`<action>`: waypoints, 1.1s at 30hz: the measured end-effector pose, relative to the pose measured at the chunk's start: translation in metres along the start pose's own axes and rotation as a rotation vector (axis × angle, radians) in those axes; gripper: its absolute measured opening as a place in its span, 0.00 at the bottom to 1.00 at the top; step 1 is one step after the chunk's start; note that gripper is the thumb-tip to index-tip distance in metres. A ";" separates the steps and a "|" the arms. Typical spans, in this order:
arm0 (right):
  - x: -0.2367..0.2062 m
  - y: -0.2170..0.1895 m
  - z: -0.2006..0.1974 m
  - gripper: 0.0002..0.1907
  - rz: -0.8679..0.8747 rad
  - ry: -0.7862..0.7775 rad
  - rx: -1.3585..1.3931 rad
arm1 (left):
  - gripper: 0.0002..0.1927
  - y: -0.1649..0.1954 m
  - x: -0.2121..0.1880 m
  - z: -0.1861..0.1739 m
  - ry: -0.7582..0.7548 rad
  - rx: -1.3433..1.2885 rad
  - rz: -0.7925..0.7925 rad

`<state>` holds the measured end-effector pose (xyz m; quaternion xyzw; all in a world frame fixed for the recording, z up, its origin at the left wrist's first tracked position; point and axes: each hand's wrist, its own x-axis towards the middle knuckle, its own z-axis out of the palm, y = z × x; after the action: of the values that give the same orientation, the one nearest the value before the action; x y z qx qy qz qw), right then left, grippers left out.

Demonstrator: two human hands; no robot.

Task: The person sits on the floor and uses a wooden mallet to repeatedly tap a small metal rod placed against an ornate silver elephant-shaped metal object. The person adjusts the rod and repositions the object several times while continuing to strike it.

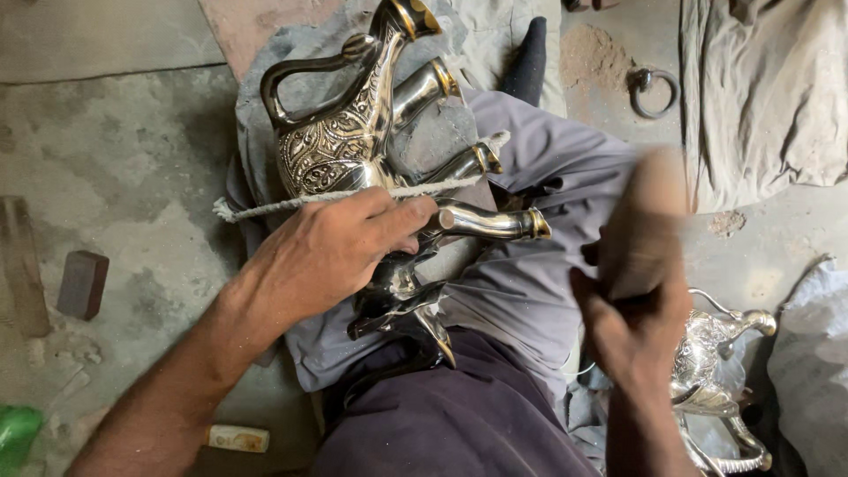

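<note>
Two hands work: left hand (pixel 331 252) presses the shiny metal camel figure (pixel 371 146) on the lap, fingers wrapped round it; right hand (pixel 632 331) grips a blurred brown block (pixel 643 225), rubbing.

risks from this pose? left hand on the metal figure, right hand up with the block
1. The left hand pins the engraved metal animal figure on the lap only; its polished legs look slick, so it may twist out of the grip.
2. The right hand holds a blurred brown block, apparently mid-motion; a stroke could land on the left fingers.
3. The rope across the figure could snag.
</note>
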<state>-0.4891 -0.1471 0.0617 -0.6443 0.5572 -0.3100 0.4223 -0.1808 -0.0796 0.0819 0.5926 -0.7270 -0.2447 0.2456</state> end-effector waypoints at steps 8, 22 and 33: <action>-0.028 0.032 0.033 0.23 -0.118 0.016 -0.234 | 0.17 0.018 0.027 -0.006 -0.367 0.168 -0.096; -0.013 0.040 0.007 0.24 -0.167 -0.029 -0.318 | 0.18 -0.019 -0.022 0.002 0.102 -0.046 0.112; 0.019 -0.004 0.012 0.19 -0.583 -0.067 -0.412 | 0.18 -0.011 -0.023 0.002 -0.017 0.005 0.005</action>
<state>-0.4731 -0.1633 0.0579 -0.8575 0.3866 -0.2774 0.1955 -0.1695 -0.0585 0.0721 0.5893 -0.7313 -0.2473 0.2383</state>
